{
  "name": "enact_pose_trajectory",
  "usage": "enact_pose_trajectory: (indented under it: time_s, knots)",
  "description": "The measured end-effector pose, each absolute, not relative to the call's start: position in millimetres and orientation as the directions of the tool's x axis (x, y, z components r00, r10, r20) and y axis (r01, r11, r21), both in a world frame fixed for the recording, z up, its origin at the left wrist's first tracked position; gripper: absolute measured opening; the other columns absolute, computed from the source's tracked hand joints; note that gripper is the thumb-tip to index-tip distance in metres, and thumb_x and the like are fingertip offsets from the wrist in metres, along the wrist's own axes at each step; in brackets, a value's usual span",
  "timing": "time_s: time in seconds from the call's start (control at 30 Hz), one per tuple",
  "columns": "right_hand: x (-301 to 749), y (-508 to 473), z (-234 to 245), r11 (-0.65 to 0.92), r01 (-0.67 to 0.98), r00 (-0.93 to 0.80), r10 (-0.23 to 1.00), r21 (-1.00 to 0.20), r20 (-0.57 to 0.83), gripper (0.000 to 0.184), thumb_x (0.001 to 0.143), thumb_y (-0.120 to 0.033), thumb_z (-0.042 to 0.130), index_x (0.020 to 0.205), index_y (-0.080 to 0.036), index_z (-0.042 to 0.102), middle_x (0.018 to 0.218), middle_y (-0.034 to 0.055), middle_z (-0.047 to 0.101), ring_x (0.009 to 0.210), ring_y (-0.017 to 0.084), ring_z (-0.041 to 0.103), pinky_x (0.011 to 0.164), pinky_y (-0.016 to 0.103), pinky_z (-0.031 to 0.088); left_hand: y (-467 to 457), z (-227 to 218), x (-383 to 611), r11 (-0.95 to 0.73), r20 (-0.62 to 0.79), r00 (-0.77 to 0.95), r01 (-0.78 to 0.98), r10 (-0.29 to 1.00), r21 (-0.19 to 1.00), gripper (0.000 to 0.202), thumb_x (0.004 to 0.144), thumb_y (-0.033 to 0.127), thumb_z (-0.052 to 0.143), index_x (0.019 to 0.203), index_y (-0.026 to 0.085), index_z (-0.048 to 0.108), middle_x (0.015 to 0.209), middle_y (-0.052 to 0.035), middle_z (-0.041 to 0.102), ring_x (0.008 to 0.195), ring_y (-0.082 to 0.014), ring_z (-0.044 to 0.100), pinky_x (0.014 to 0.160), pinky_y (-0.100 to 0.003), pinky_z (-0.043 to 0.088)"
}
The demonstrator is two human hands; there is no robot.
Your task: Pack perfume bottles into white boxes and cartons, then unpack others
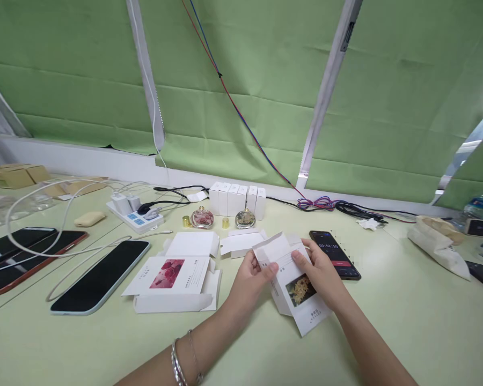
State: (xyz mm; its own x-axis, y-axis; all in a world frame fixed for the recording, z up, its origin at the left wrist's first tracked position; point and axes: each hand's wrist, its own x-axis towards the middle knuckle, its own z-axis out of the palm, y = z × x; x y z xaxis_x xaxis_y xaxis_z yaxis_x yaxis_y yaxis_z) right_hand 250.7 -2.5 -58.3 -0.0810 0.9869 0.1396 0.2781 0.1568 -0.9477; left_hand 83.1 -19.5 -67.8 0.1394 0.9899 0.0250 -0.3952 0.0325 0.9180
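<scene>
Both my hands hold a white unfolded carton (293,287) with a yellow flower picture, just above the pale green table (406,321). My left hand (251,276) pinches its upper left flap, fingers closed. My right hand (322,273) grips its right side, thumb on the printed face. A second flattened white carton with a red flower picture (173,281) lies to the left. Two round perfume bottles, one pink (202,218) and one golden (245,219), stand behind with gold caps (185,221) beside them.
A row of small white boxes (236,199) lines the back edge. A phone showing a timer (335,254) lies right of my hands. Three dark phones (100,276) with white cables, a power strip (134,214) and cardboard boxes (14,176) fill the left. A cloth bag (438,241) sits far right.
</scene>
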Motion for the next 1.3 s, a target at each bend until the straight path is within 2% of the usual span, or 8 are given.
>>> enact_pose_trajectory:
  time_s: [0.2,0.4,0.63,0.77,0.87,1.03,1.2,1.3]
  knots:
    - [250.8,1.9,-69.4,0.045,0.121,-0.181,0.983,-0.992,0.023,0.041,0.078,-0.054,0.052,0.091,-0.016,0.058,0.083,0.0055,0.069,0.08,0.024,0.064,0.072,0.035,0.049,-20.4,-70.8,87.5,0.14,-0.096,0.144,-0.342,0.985,0.929,0.039,0.064,0.021,0.074,0.099,0.012,0.06,0.108,-0.0139,0.065,0.101,-0.0284,0.059,0.084,-0.038,0.045]
    - [264.3,0.1,-68.9,-0.008,0.433,-0.152,0.985,-0.901,-0.082,0.037,0.077,-0.052,0.055,0.089,-0.018,0.055,0.077,0.0023,0.066,0.072,0.021,0.063,0.064,0.034,0.048,-22.8,-78.0,90.0,0.137,-0.139,0.028,-0.431,0.99,0.892,0.039,0.069,0.014,0.065,0.106,0.017,0.054,0.114,-0.0107,0.063,0.105,-0.0261,0.058,0.085,-0.037,0.046]
    - [274.4,-18.4,-48.1,-0.072,0.181,-0.503,0.85,-0.981,-0.155,0.039,0.076,-0.045,0.061,0.104,-0.018,0.058,0.096,0.0065,0.067,0.09,0.024,0.063,0.078,0.038,0.049,-22.3,-66.5,82.4,0.048,-0.009,0.108,-0.36,0.994,0.932,0.036,0.071,0.027,0.068,0.103,0.014,0.057,0.107,-0.0117,0.065,0.098,-0.0257,0.06,0.082,-0.036,0.046]
    - [275.0,-21.0,-47.3,-0.054,0.178,-0.254,0.962,-0.982,-0.099,0.043,0.075,-0.047,0.061,0.106,-0.019,0.051,0.083,0.0032,0.065,0.076,0.02,0.063,0.059,0.028,0.047,-22.2,-61.3,78.8,0.119,-0.038,0.337,-0.224,0.941,0.967,0.044,0.066,0.026,0.071,0.104,0.009,0.057,0.101,-0.0155,0.066,0.086,-0.0259,0.063,0.074,-0.036,0.048]
    - [278.1,-24.7,-47.6,-0.09,0.226,-0.305,0.939,-0.97,-0.159,0.041,0.072,-0.046,0.064,0.1,-0.019,0.051,0.077,0.001,0.063,0.068,0.017,0.061,0.05,0.023,0.041,-23.4,-62.7,77.4,0.155,-0.108,0.425,-0.078,0.899,0.985,0.069,0.065,0.022,0.071,0.126,0.011,0.042,0.102,-0.0154,0.065,0.082,-0.0262,0.064,0.069,-0.036,0.05]
    - [283.9,-41.0,-68.5,-0.093,0.297,-0.098,0.987,-0.95,-0.127,0.028,0.074,-0.045,0.056,0.084,-0.021,0.044,0.076,-0.0011,0.058,0.059,0.015,0.058,0.048,0.024,0.042,-27.2,-61.0,75.3,-0.271,0.115,0.342,0.454,0.933,0.849,0.061,0.081,0.027,0.053,0.137,0.015,0.032,0.127,-0.0126,0.053,0.114,-0.0266,0.049,0.095,-0.043,0.038]
    - [277.5,-64.9,-100.9,-0.19,0.763,0.177,0.981,-0.618,-0.083,0.012,0.08,-0.033,0.041,0.086,-0.022,0.04,0.065,0.003,0.06,0.054,0.022,0.06,0.048,0.033,0.045,-39.6,-69.4,80.6,-0.594,0.097,0.633,0.648,0.768,0.476,0.057,0.085,0.04,0.048,0.134,0.014,0.038,0.139,-0.0118,0.041,0.128,-0.0266,0.035,0.106,-0.042,0.028]
    - [272.7,-71.8,-105.4,-0.115,0.941,0.154,0.983,-0.318,0.099,0.032,0.082,-0.029,0.04,0.11,-0.016,0.045,0.097,0.0175,0.064,0.083,0.032,0.064,0.062,0.042,0.05,-45.7,-83.4,82.1,-0.659,-0.019,0.704,0.674,0.71,0.335,0.063,0.089,0.044,0.037,0.138,0.006,0.028,0.146,-0.0181,0.023,0.135,-0.0319,0.019,0.108,-0.05,0.019]
